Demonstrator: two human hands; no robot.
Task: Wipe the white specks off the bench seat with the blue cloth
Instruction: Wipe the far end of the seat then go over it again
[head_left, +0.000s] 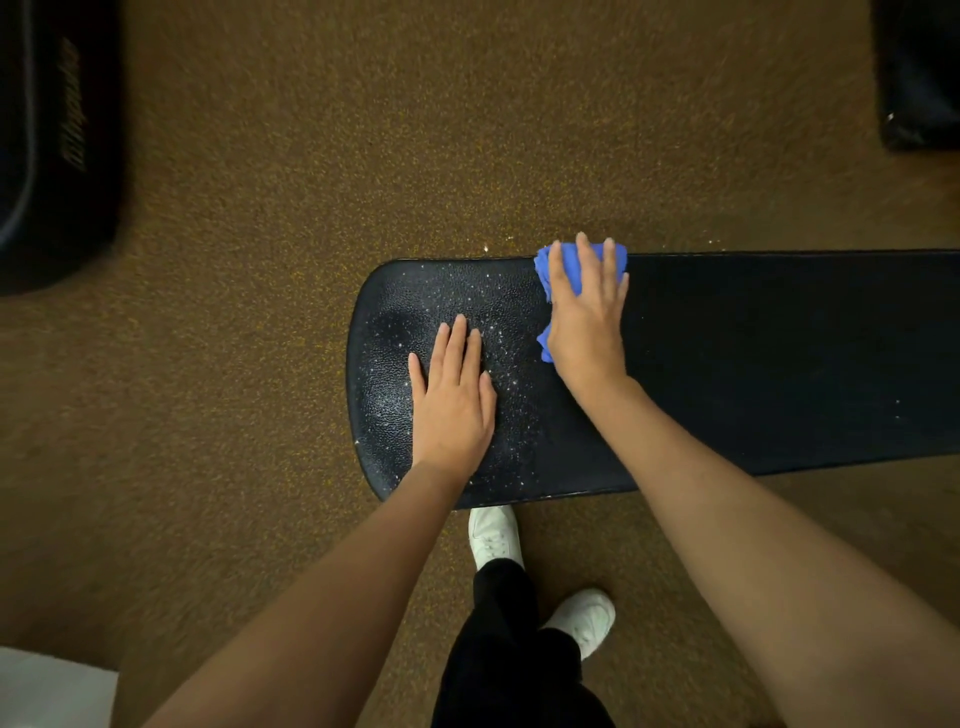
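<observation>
A long black padded bench seat (779, 364) runs from the middle of the view to the right edge, its rounded end on the left. White specks (511, 338) cover that rounded end. The stretch to the right of my hands looks dark and almost free of specks. My right hand (587, 317) presses flat on a crumpled blue cloth (545, 273) at the seat's far edge; the cloth shows past my fingers and beside my palm. My left hand (452, 400) lies flat, fingers together, on the speckled end, holding nothing.
Brown speckled carpet (260, 364) surrounds the bench, with a few white specks (488, 248) on it just past the far edge. Black padded equipment stands at top left (52, 156) and top right (919, 78). My white shoes (493, 535) stand under the near edge.
</observation>
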